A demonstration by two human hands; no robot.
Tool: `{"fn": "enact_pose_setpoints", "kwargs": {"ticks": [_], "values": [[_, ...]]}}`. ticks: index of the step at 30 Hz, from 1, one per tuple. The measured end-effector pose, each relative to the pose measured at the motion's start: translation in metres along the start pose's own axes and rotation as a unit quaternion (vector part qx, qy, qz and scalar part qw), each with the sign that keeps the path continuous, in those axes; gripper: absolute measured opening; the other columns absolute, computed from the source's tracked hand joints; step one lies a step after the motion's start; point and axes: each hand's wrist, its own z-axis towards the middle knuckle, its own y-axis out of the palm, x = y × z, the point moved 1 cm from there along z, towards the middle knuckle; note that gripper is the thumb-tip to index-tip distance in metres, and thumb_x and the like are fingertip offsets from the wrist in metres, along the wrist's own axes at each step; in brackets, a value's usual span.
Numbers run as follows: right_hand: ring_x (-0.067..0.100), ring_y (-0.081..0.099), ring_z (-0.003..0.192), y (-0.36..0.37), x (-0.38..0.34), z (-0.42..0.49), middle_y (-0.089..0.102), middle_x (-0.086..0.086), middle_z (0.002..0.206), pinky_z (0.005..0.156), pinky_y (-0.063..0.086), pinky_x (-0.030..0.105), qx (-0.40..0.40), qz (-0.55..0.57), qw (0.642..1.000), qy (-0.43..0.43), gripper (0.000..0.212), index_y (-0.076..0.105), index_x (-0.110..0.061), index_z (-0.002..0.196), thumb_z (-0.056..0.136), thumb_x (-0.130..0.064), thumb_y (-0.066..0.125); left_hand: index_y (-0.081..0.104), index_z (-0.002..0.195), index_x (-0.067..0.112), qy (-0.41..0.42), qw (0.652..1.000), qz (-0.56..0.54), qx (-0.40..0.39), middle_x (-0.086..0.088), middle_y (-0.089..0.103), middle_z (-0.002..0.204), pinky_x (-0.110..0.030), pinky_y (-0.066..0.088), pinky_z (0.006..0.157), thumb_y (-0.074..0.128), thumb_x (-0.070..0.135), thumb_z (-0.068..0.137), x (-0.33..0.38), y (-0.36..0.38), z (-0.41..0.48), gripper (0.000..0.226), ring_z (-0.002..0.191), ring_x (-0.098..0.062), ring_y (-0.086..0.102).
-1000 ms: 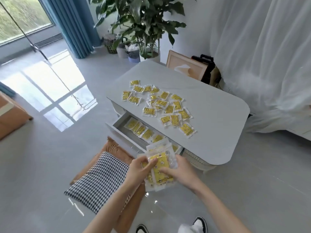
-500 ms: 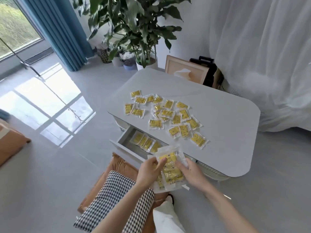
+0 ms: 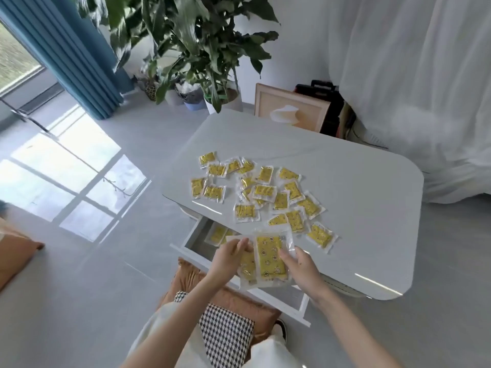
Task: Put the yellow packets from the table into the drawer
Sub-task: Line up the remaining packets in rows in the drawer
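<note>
holding the stack of yellow packets over the open drawer, left hand pinches its 9 o'clock edge, right hand its 3 o'clock edge. best lowered flat, then released together. loose packets lie on the table at 12 o'clock.
</note>
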Motion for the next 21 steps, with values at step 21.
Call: {"fn": "enact_pose_setpoints", "kwargs": {"ticks": [21], "values": [[0.021, 0.047, 0.129, 0.152, 0.089, 0.174, 0.047, 0.006, 0.144, 0.108, 0.038, 0.046, 0.075, 0.083, 0.98, 0.166, 0.074, 0.036, -0.009, 0.143, 0.087, -0.056, 0.053, 0.058, 0.083, 0.02, -0.018, 0.968, 0.198, -0.152, -0.002, 0.06, 0.09, -0.023, 0.045, 0.065, 0.046, 0.012, 0.097, -0.176, -0.109, 0.218, 0.019, 0.08, -0.017, 0.057]]}}
